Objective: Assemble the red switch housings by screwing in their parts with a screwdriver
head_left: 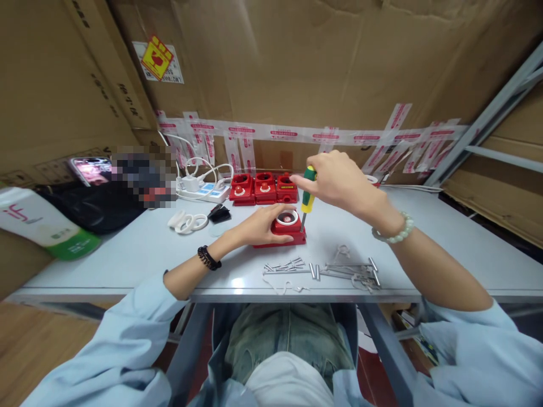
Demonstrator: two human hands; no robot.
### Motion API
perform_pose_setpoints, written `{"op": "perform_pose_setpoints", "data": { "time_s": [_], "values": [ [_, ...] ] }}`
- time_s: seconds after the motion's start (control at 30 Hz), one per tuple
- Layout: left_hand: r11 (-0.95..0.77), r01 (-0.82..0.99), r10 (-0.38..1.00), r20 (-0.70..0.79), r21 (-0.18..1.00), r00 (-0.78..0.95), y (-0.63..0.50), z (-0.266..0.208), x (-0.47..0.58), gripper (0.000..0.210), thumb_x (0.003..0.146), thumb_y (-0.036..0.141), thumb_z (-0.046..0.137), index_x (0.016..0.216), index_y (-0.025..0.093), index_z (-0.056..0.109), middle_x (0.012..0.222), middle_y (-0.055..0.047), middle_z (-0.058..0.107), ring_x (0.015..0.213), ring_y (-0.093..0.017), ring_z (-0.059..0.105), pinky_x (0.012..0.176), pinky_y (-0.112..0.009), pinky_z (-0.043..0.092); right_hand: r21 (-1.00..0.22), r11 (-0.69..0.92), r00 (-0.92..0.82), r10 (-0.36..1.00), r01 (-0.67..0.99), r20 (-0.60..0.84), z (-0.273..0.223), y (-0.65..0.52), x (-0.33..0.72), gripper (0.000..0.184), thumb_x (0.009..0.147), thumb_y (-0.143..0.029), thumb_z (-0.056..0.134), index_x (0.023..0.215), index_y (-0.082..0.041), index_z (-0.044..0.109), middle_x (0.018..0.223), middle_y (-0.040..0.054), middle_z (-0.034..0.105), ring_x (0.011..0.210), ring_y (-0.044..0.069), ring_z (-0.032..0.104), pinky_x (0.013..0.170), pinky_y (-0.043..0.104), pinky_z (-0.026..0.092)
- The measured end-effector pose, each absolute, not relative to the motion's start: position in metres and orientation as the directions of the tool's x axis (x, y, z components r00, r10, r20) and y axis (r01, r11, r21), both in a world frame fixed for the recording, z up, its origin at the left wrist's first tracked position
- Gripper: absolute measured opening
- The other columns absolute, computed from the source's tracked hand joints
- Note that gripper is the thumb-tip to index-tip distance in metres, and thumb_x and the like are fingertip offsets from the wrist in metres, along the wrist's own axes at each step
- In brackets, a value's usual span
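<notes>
One upright screwdriver [307, 195] (tip down)

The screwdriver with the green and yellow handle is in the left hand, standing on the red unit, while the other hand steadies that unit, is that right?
Not quite. The head view shows the screwdriver gripped by the right hand, not the left. Its tip does stand on the red unit, and it is the left hand that steadies that unit on the table.

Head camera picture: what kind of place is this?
Probably a small assembly bench in a storeroom: cardboard boxes wall it in, screws lie loose, and a right hand drives a screwdriver into a red unit.
</notes>
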State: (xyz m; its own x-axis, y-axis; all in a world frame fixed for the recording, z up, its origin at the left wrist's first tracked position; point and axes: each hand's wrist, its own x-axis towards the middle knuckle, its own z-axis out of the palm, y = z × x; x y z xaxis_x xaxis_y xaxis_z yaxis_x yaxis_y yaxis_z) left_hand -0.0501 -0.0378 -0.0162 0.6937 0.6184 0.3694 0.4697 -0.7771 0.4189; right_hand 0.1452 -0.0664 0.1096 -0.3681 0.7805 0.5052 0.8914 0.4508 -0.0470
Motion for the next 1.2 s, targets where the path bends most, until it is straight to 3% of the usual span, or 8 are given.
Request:
{"op": "perform_pose_setpoints", "data": {
  "time_s": [0.13,0.23,0.4,0.6,0.8,0.9,1.0,1.2],
  "values": [
    [-0.775,0.457,0.617,0.369,0.436,0.695,-0.037,-0.016,-0.051,0.071,0.077,0.046,0.074,0.138,0.02,0.047,0.136,-0.013,0.059,0.118,-0.029,0.061,0.1,-0.044,0.049,-0.141,0.673,-0.639,0.736,0.726,0.221,0.129,-0.069,0.158,0.013,0.09,-0.034,0.057,0.093,-0.021,0.059,0.081,0.0033,0.064,0.068,0.017,0.053,0.066,0.032,0.038],
    [-0.777,0.454,0.614,0.364,0.436,0.701,-0.037,-0.015,-0.05,0.071,0.078,0.045,0.073,0.138,0.019,0.047,0.134,-0.014,0.06,0.117,-0.029,0.062,0.099,-0.044,0.049,-0.153,0.682,-0.666,0.732,0.716,0.143,0.132,-0.072,0.165,0.024,0.092,-0.034,0.053,0.113,-0.022,0.055,0.089,0.0039,0.065,0.07,0.017,0.054,0.066,0.031,0.038],
    [-0.78,0.468,0.614,0.361,0.415,0.702,-0.037,-0.015,-0.049,0.072,0.078,0.046,0.072,0.138,0.018,0.046,0.131,-0.014,0.061,0.115,-0.029,0.062,0.098,-0.043,0.049,0.008,0.467,-0.444,0.835,0.884,0.325,0.12,-0.072,0.162,0.032,0.094,-0.047,0.049,0.102,-0.017,0.058,0.08,0.0077,0.062,0.075,0.023,0.055,0.068,0.034,0.037],
    [-0.784,0.451,0.606,0.372,0.426,0.702,-0.036,-0.016,-0.05,0.071,0.078,0.046,0.072,0.138,0.019,0.046,0.135,-0.013,0.06,0.118,-0.028,0.061,0.101,-0.044,0.048,-0.211,0.652,-0.618,0.758,0.729,0.208,0.123,-0.078,0.161,0.025,0.087,-0.025,0.054,0.112,-0.023,0.049,0.086,0.0027,0.063,0.066,0.016,0.051,0.064,0.031,0.037],
    [-0.78,0.46,0.612,0.366,0.424,0.701,-0.037,-0.017,-0.05,0.072,0.078,0.047,0.072,0.139,0.021,0.045,0.135,-0.014,0.06,0.117,-0.029,0.062,0.1,-0.047,0.049,-0.08,0.499,-0.427,0.805,0.863,0.411,0.115,-0.075,0.155,0.02,0.09,-0.039,0.056,0.091,-0.02,0.053,0.07,0.0029,0.052,0.069,0.021,0.052,0.068,0.036,0.039],
    [-0.78,0.462,0.613,0.367,0.421,0.7,-0.036,-0.017,-0.051,0.073,0.078,0.048,0.072,0.14,0.021,0.045,0.134,-0.014,0.06,0.116,-0.029,0.062,0.1,-0.046,0.049,-0.126,0.566,-0.499,0.795,0.814,0.346,0.118,-0.072,0.157,0.015,0.087,-0.028,0.059,0.098,-0.022,0.051,0.078,0.003,0.058,0.07,0.02,0.053,0.067,0.035,0.04],
    [-0.784,0.459,0.608,0.372,0.417,0.701,-0.036,-0.017,-0.051,0.072,0.079,0.049,0.072,0.139,0.021,0.045,0.136,-0.014,0.059,0.118,-0.029,0.061,0.101,-0.045,0.048,-0.189,0.612,-0.56,0.785,0.768,0.267,0.123,-0.074,0.16,0.029,0.079,-0.02,0.063,0.104,-0.024,0.049,0.083,0.0022,0.061,0.069,0.019,0.053,0.064,0.034,0.04],
    [-0.775,0.478,0.621,0.356,0.414,0.699,-0.038,-0.016,-0.051,0.071,0.079,0.048,0.071,0.139,0.02,0.044,0.13,-0.014,0.062,0.113,-0.029,0.063,0.096,-0.044,0.05,-0.182,0.514,-0.421,0.822,0.839,0.383,0.116,-0.076,0.158,0.025,0.083,-0.032,0.065,0.097,-0.023,0.047,0.073,0.0014,0.052,0.072,0.022,0.053,0.066,0.035,0.04]
  ]
}}
